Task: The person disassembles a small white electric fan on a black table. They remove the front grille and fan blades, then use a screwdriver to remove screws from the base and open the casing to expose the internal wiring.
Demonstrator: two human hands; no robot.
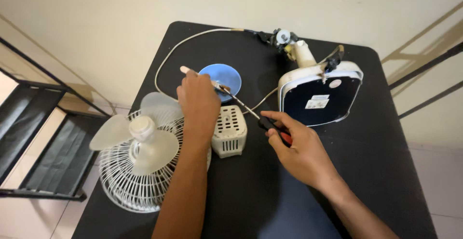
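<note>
Left hand: the left hand sits at the centre of the frame, fingers curled shut around a small pale tool whose blunt end sticks out toward the upper left; what kind of tool it is cannot be told.
Right hand: the right hand is right of centre and lower, closed around the black and red handle of a screwdriver.
Screwdriver: its thin metal shaft runs up and to the left from the right hand, and the tip meets the left hand's fingers just over the blue dish.
Blue dish: a small round blue dish lies above centre, partly hidden by the left hand.
Motor cover: a white slotted motor cover lies between the two hands, just below the shaft.
Fan head: a white wire guard with pale blades lies at the lower left, under the left forearm.
Fan base: a white base with a dark underside lies at the upper right, its stem pointing to the top edge.
Cord: a white cord loops across the upper left of the black table.
</note>
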